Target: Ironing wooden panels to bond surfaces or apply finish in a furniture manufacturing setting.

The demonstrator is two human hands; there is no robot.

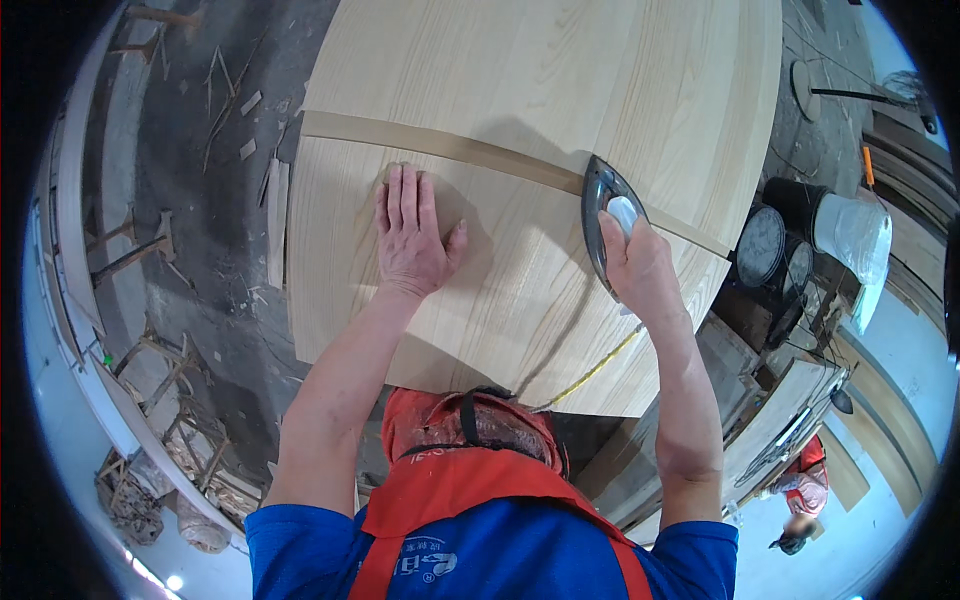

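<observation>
Two pale wood-grain panels lie before me, the near panel and the far panel. A brown strip of tape runs across the seam between them. My left hand rests flat on the near panel, fingers stretched out just below the tape. In my right hand is the pale handle of a clothes iron with a dark body. The iron stands over the tape toward its right part, its sole hidden from view. Its yellow cord trails across the near panel toward my waist.
Dark buckets stand right of the panels, with a clear plastic bag beside them. Boards lean at the lower right, where another person is seen. Wood scraps lie on the floor at left, near wooden trestles.
</observation>
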